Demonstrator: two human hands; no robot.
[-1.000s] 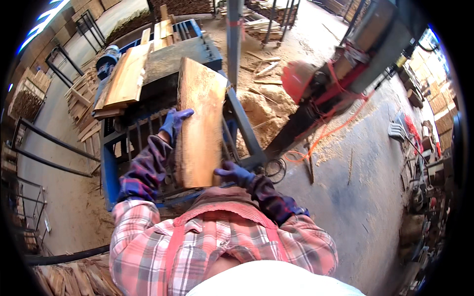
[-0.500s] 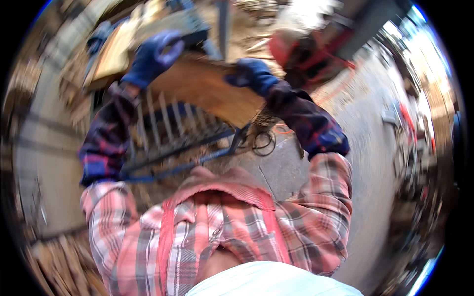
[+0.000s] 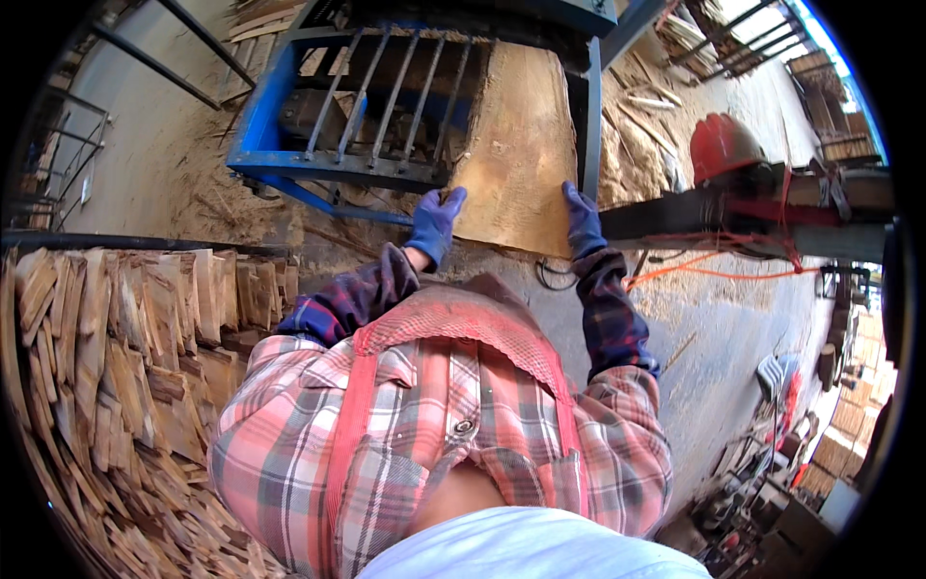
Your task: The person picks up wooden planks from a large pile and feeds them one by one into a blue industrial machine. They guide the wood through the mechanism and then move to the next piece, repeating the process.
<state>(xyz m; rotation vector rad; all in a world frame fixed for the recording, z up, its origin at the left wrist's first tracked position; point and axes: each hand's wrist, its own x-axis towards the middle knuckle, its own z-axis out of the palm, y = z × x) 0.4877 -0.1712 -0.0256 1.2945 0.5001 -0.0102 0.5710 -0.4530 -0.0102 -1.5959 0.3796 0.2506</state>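
A wide pale wooden slab lies lengthwise on the right part of a blue metal frame with grey bars, its far end reaching under a dark machine part. My left hand, in a blue-purple glove, is at the slab's near left corner, thumb up along the edge. On the opposite edge my right hand, gloved the same way, grips the near right corner. The fingers of both hands are partly hidden below the wood.
Stacked split wood fills the left side. To the right, a red rounded machine part sits by a dark beam with an orange cord. Wood scraps and sawdust cover the floor beyond the frame. Tools and clutter stand at lower right.
The slab was held up crosswise and blurred by motion; now it lies lengthwise on the frame. Both hands have come nearer to my body, and my view has turned.
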